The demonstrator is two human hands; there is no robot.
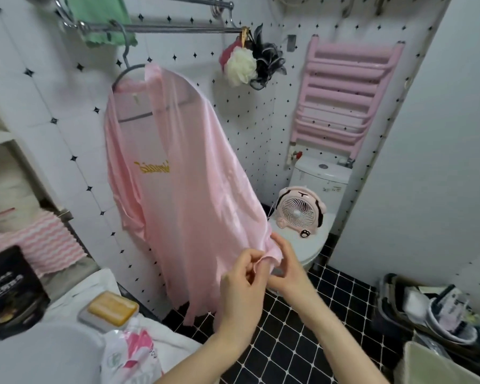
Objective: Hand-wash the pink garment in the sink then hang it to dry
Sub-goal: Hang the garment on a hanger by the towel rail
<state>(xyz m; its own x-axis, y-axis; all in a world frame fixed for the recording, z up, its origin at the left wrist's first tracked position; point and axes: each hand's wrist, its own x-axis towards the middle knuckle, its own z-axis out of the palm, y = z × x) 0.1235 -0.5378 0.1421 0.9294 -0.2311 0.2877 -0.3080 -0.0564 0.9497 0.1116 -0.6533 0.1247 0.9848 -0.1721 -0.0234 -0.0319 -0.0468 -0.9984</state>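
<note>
The pink garment [178,173], a satin robe with gold lettering, hangs on a metal hanger [128,70] hooked over the chrome towel rail [161,30]. My left hand [243,289] pinches the lower right hem between curled fingers. My right hand [286,268] pinches the same hem corner just beside it, pulling the cloth out toward me. The sink [39,353] shows at the bottom left, its basin mostly out of view.
A soap bar in its dish [110,307] and a plastic bag [130,353] sit by the sink. A green cloth [100,18] and bath sponges [247,65] hang from the rail. A pink fan [299,210] stands on the toilet lid. Baskets [427,309] crowd the right floor.
</note>
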